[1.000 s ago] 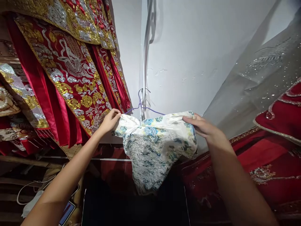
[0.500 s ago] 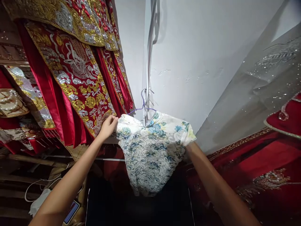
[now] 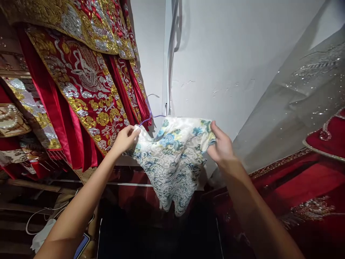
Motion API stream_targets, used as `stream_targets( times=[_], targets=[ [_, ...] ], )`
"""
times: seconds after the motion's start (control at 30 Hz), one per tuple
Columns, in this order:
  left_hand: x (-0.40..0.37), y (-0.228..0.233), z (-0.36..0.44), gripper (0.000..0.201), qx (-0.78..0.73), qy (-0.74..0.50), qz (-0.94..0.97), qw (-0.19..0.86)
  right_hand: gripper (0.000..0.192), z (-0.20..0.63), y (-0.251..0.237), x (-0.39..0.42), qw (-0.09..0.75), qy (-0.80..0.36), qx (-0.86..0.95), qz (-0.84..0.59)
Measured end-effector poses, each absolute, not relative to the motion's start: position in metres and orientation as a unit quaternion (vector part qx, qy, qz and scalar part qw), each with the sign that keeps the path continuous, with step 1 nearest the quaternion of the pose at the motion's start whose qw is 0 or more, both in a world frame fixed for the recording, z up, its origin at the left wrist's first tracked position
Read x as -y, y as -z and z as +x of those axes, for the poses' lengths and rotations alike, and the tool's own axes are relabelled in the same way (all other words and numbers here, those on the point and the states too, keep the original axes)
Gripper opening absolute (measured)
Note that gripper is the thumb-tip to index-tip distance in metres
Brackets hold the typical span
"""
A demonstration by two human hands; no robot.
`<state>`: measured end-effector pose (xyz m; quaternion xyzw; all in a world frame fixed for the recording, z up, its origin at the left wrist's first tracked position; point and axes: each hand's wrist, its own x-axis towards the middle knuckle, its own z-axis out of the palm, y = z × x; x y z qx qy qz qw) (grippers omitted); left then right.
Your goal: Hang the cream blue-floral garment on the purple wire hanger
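A white short-sleeved shirt (image 3: 172, 162) with blue and yellow flowers hangs spread between my hands. Its neckline dips around a purple clothes hanger (image 3: 151, 115), whose hook tilts up to the left. My left hand (image 3: 126, 138) pinches the shirt's left shoulder, with one end of the hanger close to the fingertips. On the other side, my right hand (image 3: 221, 144) grips the right sleeve, thumb on top and fingers partly hidden behind the cloth. The shirt's lower end hangs free in folds.
Red garments with gold and silver embroidery (image 3: 88, 79) hang at the left. A pale pole (image 3: 167, 54) runs up the white wall (image 3: 221, 54). Sheer sequined fabric (image 3: 304, 90) and red beaded cloth (image 3: 302, 183) are at the right. A phone (image 3: 81, 246) and white cable lie low left.
The right hand has come out of the sleeve and now grips its end. The hanger has shifted left and tilted, its hook now away from the pole. The shirt's hem has swung.
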<state>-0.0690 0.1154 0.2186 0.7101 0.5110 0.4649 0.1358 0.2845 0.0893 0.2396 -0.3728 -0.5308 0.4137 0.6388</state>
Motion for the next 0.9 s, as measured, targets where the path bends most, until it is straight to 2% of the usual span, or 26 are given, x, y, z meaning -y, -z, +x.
stream_targets(
  times=[0.07,0.1,0.2,0.27,0.33,0.4,0.47,0.6,0.67,0.73,0.8,0.9],
  targets=[
    [-0.114,-0.207,-0.068,0.037,-0.523,-0.444,0.715,0.133,0.05,0.27,-0.236,-0.07,0.577,-0.466,0.561,-0.366],
    [-0.113,-0.198,-0.066,0.037,-0.52,-0.439,0.719,0.141,0.048,0.265,-0.234,-0.058,0.519,-0.499,0.599,-0.35],
    [-0.105,-0.17,-0.052,0.045,-0.488,-0.442,0.719,0.224,0.042,0.261,-0.222,-0.03,0.268,-0.558,0.745,-0.25],
    [-0.094,-0.156,-0.035,0.051,-0.461,-0.46,0.701,0.291,0.041,0.262,-0.206,-0.025,0.166,-0.554,0.784,-0.226],
    [-0.08,-0.151,-0.012,0.05,-0.428,-0.468,0.703,0.321,0.044,0.266,-0.182,-0.032,0.198,-0.5,0.789,-0.297],
    [-0.067,-0.157,0.011,0.046,-0.37,-0.439,0.751,0.327,0.053,0.27,-0.152,-0.048,0.309,-0.39,0.77,-0.4],
    [-0.056,-0.173,0.033,0.043,-0.292,-0.39,0.803,0.343,0.059,0.274,-0.125,-0.065,0.379,-0.311,0.762,-0.424],
    [-0.051,-0.209,0.059,0.036,-0.166,-0.355,0.809,0.437,0.042,0.287,-0.106,-0.085,0.421,-0.278,0.773,-0.384],
    [-0.052,-0.224,0.063,0.039,-0.15,-0.368,0.783,0.479,0.032,0.294,-0.113,-0.087,0.431,-0.269,0.763,-0.399],
    [-0.052,-0.236,0.061,0.045,-0.142,-0.388,0.753,0.513,0.03,0.3,-0.125,-0.085,0.46,-0.251,0.725,-0.447],
    [-0.049,-0.248,0.057,0.046,-0.119,-0.392,0.724,0.555,0.039,0.303,-0.139,-0.079,0.476,-0.288,0.684,-0.472],
    [-0.046,-0.263,0.046,0.032,-0.1,-0.332,0.719,0.603,0.044,0.303,-0.154,-0.064,0.405,-0.486,0.653,-0.416]
  ],
)
